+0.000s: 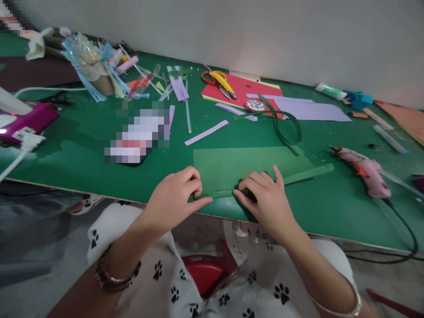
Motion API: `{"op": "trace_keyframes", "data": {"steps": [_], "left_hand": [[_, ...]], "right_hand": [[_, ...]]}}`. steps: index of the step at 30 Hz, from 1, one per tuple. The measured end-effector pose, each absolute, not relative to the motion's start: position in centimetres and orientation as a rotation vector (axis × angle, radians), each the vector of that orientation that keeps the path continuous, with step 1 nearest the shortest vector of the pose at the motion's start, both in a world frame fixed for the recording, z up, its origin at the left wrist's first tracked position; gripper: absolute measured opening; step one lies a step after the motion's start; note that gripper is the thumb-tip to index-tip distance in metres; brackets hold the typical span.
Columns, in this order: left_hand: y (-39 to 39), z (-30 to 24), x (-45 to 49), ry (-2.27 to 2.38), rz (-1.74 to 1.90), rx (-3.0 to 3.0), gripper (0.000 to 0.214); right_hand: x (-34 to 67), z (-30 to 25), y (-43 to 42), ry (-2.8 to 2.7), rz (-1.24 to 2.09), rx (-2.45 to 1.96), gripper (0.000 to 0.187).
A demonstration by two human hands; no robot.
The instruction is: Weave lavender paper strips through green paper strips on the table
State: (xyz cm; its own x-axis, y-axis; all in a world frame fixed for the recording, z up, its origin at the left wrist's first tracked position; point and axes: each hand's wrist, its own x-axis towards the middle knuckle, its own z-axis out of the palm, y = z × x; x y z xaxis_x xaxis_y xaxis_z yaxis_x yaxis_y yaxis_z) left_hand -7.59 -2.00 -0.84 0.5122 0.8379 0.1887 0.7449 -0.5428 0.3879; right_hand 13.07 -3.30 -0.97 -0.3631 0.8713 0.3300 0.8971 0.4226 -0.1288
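Note:
A light green sheet of paper (245,165) lies at the table's near edge, with a narrow fold along its near side. My left hand (179,194) pinches the left end of this fold, fingers curled and thumb along the edge. Farther right, my right hand (265,190) grips the same fold with thumb and bent fingers, its little finger lifted. Past that hand, a folded green strip (311,173) sticks out to the right. Dark green curled paper strips (281,123) lie at the sheet's far side.
Yellow-and-red scissors (220,84) rest on red paper (241,90) at the back. To the right lies a pink glue gun (367,172) with a cord. Lilac paper strips (207,132) are scattered beyond the sheet. A purple power strip (29,119) stands left.

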Motion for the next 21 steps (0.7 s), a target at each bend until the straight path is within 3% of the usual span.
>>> {"op": "trace_keyframes", "data": {"steps": [21], "left_hand": [[-1.9,-0.5,-7.5,1.427,0.447,2.469,0.031]], "right_hand": [[15.8,-0.9,-3.4,-2.277,-0.056,-1.558,0.026]]}}
